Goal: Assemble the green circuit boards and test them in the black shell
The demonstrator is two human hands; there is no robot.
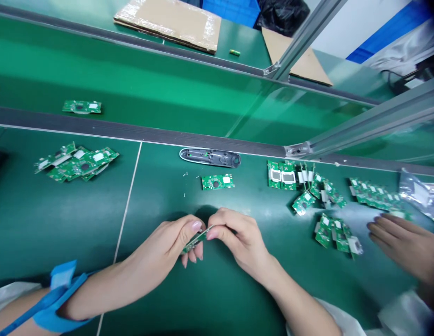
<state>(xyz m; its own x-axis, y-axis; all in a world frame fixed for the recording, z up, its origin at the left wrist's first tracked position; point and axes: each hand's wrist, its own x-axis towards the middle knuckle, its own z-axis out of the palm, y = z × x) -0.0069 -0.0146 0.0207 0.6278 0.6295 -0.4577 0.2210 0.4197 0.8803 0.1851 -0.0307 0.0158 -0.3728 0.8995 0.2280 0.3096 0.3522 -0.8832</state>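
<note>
Low over the green work surface, my left hand (185,238) is closed around a green circuit board (194,241), which is tilted almost edge-on to me. My right hand (231,227) pinches the same board's upper right end between thumb and forefinger. The fingers cover much of the board. Beyond my hands lies another circuit board (217,182) with a white component and a round dark chip. Behind that rests a long dark plastic housing (210,157), its inside facing up. Several tiny screws (184,194) are scattered left of the flat board. A blue wrist strap (62,298) circles my left forearm.
Stacked circuit boards (80,163) lie at left, with more boards (281,175) grouped at right. A co-worker's hand (406,238) reaches in from the right near a silvery bag (420,196). A metal-framed partition (202,140) crosses behind; cardboard (171,21) lies beyond it.
</note>
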